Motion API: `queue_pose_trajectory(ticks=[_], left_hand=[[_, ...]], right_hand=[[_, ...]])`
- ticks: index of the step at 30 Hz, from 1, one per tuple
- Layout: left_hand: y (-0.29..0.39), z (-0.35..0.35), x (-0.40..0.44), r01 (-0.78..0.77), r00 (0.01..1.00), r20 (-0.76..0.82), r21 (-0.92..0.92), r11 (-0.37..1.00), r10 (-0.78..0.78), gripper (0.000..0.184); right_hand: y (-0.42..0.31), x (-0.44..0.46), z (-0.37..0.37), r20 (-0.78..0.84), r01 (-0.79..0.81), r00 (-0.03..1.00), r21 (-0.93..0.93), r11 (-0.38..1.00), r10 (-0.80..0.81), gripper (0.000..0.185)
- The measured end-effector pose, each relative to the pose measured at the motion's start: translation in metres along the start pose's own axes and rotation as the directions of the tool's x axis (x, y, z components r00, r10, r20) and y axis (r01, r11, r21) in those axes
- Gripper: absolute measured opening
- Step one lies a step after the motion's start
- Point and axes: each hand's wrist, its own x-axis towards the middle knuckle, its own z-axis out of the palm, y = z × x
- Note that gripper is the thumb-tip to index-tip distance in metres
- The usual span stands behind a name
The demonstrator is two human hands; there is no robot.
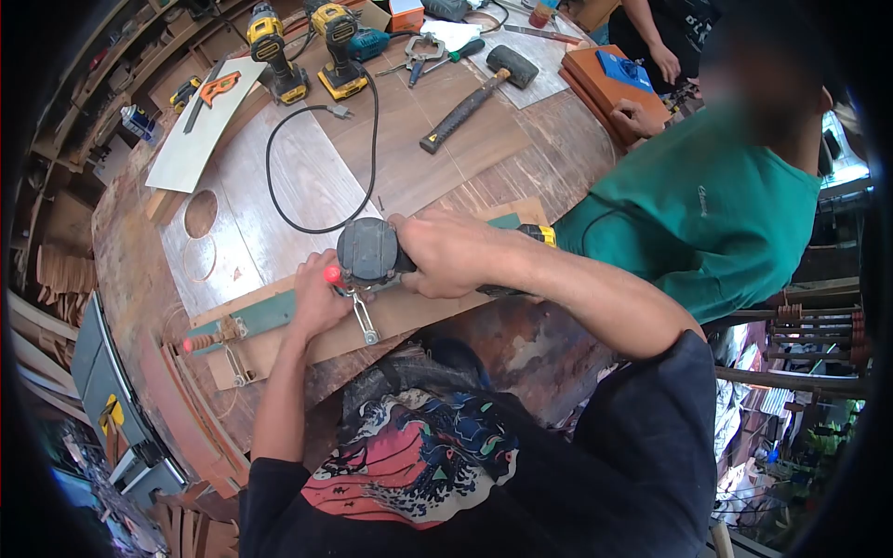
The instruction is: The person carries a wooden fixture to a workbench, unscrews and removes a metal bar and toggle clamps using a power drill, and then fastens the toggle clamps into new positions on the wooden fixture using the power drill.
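The right hand (442,253) has its grip wrapped round a dark power tool (367,251) over the tan board (409,311) at the surface's (121,246) edge; the left hand (318,296) is beside the red-tipped clamp (366,323) (whether its grip is closed, I cannot tell).

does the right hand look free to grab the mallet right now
Probably not: the right hand is wrapped around the power tool and would likely have to let go first. Beyond that, the way to the mallet looks open.
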Motion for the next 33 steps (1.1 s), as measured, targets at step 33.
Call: queue_pose_trajectory(ticks=[33], left_hand=[[-0.003,-0.023,0.004,-0.07,0.993,0.078,-0.179,0.981,0.085,0.063]], right_hand=[[-0.004,-0.008,-0.045,-0.152,0.053,0.987,-0.056,0.997,-0.061,0.046]])
